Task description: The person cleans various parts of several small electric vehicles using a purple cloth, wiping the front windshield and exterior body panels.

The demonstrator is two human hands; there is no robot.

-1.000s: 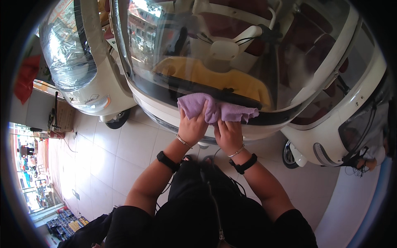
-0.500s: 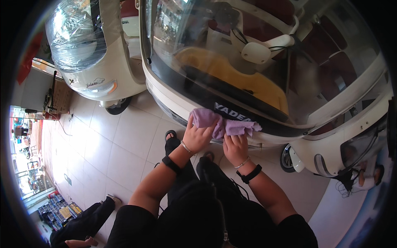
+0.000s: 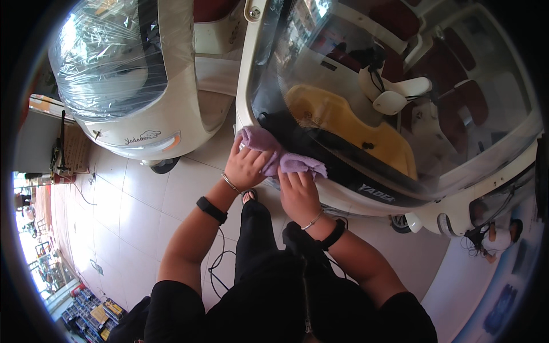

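Note:
A crumpled light-purple cloth (image 3: pixel 258 139) lies against the lower left corner of a cream three-wheeled vehicle's windshield (image 3: pixel 337 134), over the black band at its foot. My left hand (image 3: pixel 246 167) presses on the cloth's left part, fingers bent over it. Close to its right, my right hand (image 3: pixel 299 193) grips the cloth's right end, whose edge hangs out past the fingertips. The cloth hides some of the fingertips. Through the windshield show a yellow tray-like panel (image 3: pixel 329 111), a white handlebar unit (image 3: pixel 392 103) and dark red seats (image 3: pixel 457 128).
On the left stands another cream vehicle (image 3: pixel 183 108), its windshield wrapped in clear plastic film (image 3: pixel 108 63). Pale tiles cover the floor (image 3: pixel 128 200). A dark cord (image 3: pixel 213 266) hangs near my left leg. Boxed goods (image 3: pixel 91 311) sit at lower left, and a cardboard box (image 3: pixel 75 150) stands farther up.
Both hands have slid the cloth left along the windshield's lower edge, off the white lettering to the corner. The view has shifted, and another person's leg at lower left has mostly gone out of sight.

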